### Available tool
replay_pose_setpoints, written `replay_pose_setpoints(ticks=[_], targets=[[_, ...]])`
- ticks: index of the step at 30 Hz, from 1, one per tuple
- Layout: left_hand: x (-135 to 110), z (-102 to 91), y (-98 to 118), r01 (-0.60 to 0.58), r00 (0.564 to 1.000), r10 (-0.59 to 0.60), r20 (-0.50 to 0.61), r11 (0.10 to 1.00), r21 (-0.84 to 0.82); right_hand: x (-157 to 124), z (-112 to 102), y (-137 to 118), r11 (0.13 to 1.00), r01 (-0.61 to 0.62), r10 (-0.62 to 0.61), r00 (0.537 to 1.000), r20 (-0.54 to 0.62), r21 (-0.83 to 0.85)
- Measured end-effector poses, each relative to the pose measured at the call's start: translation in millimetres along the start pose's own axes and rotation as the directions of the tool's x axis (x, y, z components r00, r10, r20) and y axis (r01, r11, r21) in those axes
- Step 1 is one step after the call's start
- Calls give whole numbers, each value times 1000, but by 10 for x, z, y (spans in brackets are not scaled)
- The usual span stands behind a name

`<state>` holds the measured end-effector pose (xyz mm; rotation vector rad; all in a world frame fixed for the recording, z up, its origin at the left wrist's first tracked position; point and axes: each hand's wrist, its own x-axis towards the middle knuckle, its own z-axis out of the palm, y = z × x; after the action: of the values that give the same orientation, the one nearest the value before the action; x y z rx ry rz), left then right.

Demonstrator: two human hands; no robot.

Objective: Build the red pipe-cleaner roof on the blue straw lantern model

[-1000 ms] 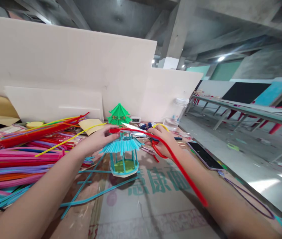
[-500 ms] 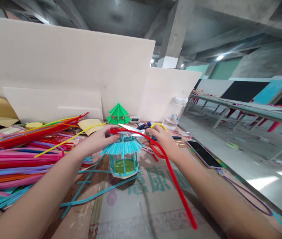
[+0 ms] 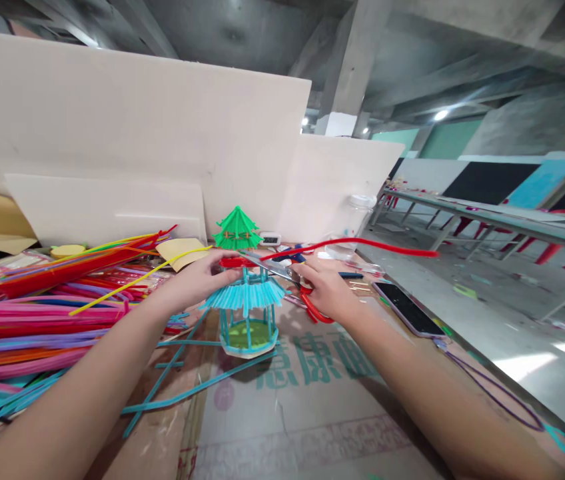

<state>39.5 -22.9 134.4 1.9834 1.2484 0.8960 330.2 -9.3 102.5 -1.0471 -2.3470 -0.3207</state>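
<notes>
My left hand [image 3: 218, 270] is closed on a short red stretch of pipe cleaner [image 3: 235, 263] beside a small pavilion model. In my right hand [image 3: 326, 287] are scissors [image 3: 311, 305] with red handles, their blades pointing left to the red piece. A long red pipe cleaner [image 3: 357, 241] runs rightward from the blades, above the right hand; whether it still joins the short piece I cannot tell. The model has a green tiered roof [image 3: 237, 230], a light-blue lower roof [image 3: 247, 293], blue posts and a green floor [image 3: 248, 335]; the fingers and blades partly cover its middle.
Bundles of coloured pipe cleaners [image 3: 37, 327] lie at left, with loose blue ones [image 3: 202, 388] beside the model. A phone [image 3: 407, 310] lies at right. A clear jar [image 3: 360, 217] and small clock [image 3: 270, 239] stand behind; white boards [image 3: 127, 127] rise at the back.
The long red pipe cleaner has swung up from hanging down over my right forearm to pointing right. The scissors have turned a little and their blades have come closer together. My left hand stays put.
</notes>
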Motion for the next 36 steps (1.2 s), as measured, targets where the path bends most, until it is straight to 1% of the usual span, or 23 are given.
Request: replay_pose_setpoints(ticks=[2, 5, 8, 10, 12, 14, 18, 21, 23, 25, 29, 32, 34, 36], targets=[[6, -4, -14, 26, 1000, -26, -10, 1000, -1, 12, 2, -18, 999, -30, 29, 999, 20, 41], [19, -24, -73, 43, 999, -44, -31, 999, -21, 46, -20, -47, 991, -98, 90, 992, 87, 89], [39, -63, -158, 58, 995, -57, -87, 998, 11, 70, -52, -49, 985, -114, 98, 988, 121, 128], [51, -89, -204, 63, 990, -59, -128, 998, 31, 72, -61, -26, 984, -114, 98, 989, 114, 137], [59, -107, -226, 57, 987, -56, -152, 998, 5, 66, -58, 8, 983, -120, 107, 990, 96, 139], [58, -116, -221, 56, 985, -58, -161, 998, -13, 59, -51, 41, 981, -116, 104, 991, 83, 154], [35, -125, -163, 70, 987, -63, -151, 997, 42, 69, -48, 83, 971, -124, 110, 991, 78, 204], [7, -130, -124, 7, 993, -2, -120, 999, 37, 89, -46, 111, 954, -195, 174, 979, 108, 230], [-8, -124, -118, -64, 992, 66, -110, 998, 26, 87, -32, 134, 940, -271, 240, 957, 163, 209], [-13, -107, -133, -118, 987, 120, -105, 993, 20, 66, -2, 155, 931, -322, 283, 934, 220, 169], [12, -44, -207, -161, 983, 160, -86, 987, -11, -12, 105, 184, 936, -342, 306, 910, 282, 88], [39, 5, -252, -173, 981, 171, -89, 985, -11, -60, 187, 213, 938, -340, 304, 897, 320, 61], [45, 30, -255, -186, 978, 185, -93, 983, -2, -75, 211, 233, 939, -338, 298, 891, 343, 62], [38, 48, -232, -200, 975, 200, -101, 980, 14, -68, 193, 227, 939, -337, 295, 892, 342, 71]])
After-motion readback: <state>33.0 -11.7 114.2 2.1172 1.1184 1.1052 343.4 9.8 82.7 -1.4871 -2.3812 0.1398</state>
